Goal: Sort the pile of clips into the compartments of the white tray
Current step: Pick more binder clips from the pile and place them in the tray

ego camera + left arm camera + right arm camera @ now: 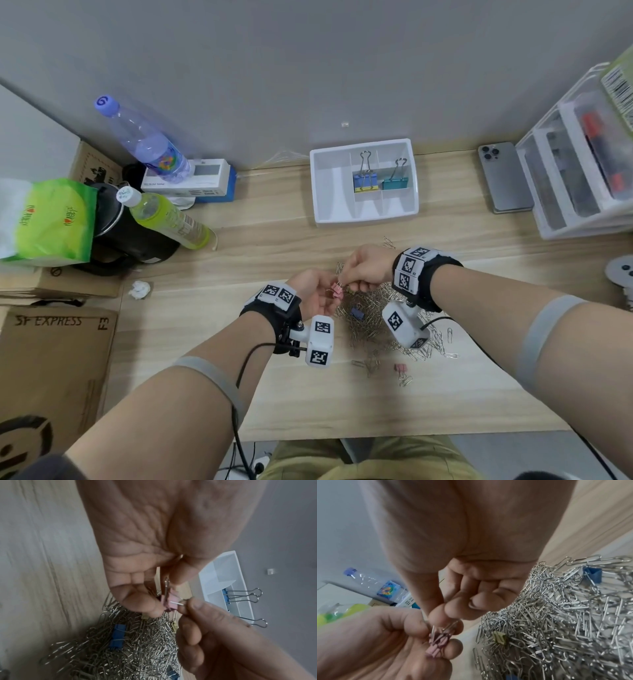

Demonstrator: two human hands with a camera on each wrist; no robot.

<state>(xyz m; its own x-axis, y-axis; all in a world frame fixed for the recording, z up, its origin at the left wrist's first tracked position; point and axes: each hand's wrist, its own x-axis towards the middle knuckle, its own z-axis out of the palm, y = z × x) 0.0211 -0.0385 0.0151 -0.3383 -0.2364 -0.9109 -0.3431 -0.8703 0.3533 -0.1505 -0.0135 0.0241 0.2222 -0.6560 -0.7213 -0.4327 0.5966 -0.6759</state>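
You hold small pink binder clips (338, 293) above the paper clip pile (371, 322), left hand (313, 294) fingers curled around them, right hand (368, 267) pinching a wire handle. Only your right wrist view shows several clips (437, 644) bunched together. The white tray (404, 212) sits at 12 o'clock, holding big binder clips (365, 181).

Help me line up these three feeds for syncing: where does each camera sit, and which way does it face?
Head: worn on the head, looking down on the desk; both forearms, left hand and right hand show.
Left wrist: looks along the left palm at the pink binder clips, with the white tray beyond.
Right wrist: looks along the right hand towards the left-side bottles.
All three share the pink clips and the paper clip pile.
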